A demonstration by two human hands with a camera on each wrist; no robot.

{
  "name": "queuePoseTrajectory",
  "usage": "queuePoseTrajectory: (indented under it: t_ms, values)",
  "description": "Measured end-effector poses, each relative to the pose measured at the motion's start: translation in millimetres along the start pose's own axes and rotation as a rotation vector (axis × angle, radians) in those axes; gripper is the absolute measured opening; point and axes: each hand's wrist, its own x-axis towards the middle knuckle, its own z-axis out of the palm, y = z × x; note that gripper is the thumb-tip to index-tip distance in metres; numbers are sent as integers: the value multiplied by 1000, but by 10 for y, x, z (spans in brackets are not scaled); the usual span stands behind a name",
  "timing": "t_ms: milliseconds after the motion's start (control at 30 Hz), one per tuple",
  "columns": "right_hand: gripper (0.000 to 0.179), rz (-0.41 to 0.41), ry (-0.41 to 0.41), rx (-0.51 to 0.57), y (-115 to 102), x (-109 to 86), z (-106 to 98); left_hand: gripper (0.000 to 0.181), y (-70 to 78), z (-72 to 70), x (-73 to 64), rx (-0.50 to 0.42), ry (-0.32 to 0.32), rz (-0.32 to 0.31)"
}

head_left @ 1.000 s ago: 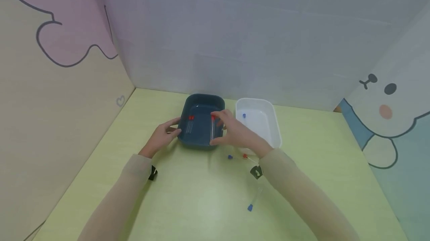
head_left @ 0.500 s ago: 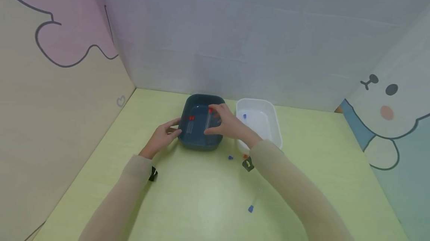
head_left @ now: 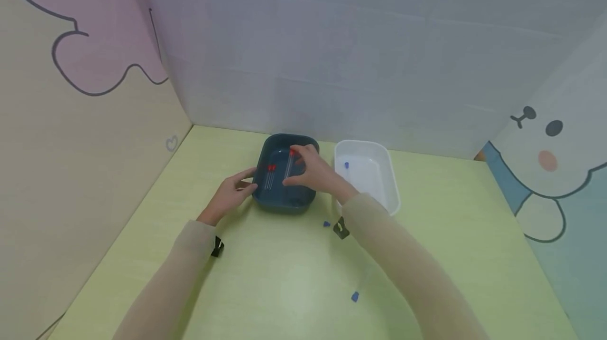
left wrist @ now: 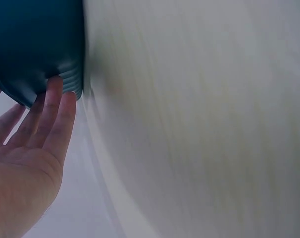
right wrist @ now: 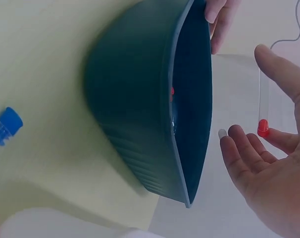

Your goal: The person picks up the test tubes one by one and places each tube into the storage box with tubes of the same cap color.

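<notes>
My right hand (head_left: 313, 171) is over the dark blue tray (head_left: 284, 204), holding a clear test tube (head_left: 289, 167) lengthwise between thumb and a finger. In the right wrist view the tube's red cap (right wrist: 263, 128) meets a fingertip, while the thumb is at the opposite end. Inside the tray, to the left, lie red-capped tubes (head_left: 269, 179) side by side. My left hand (head_left: 228, 197) grips that tray's left side; the left wrist view has its long fingers (left wrist: 51, 106) against the outer wall. The thumb there is mostly hidden.
A white tray (head_left: 395, 197) stands to the right, containing a blue-capped tube (head_left: 346, 165). Nearer on the table lie a small blue cap (head_left: 326, 224) and another blue-capped tube (head_left: 355, 296). A wall rises close behind both trays.
My right hand has carried the red-capped tube leftward and farther away over the dark tray. A red cap on the table is now hidden by the right forearm. The left hand stays put.
</notes>
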Motion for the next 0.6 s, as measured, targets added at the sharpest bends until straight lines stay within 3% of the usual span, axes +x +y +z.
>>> queuePoseTrajectory:
  t_ms: [600]
  values:
    - [96, 50, 4, 2, 225, 246, 263, 56, 9, -2, -21, 7, 12, -2]
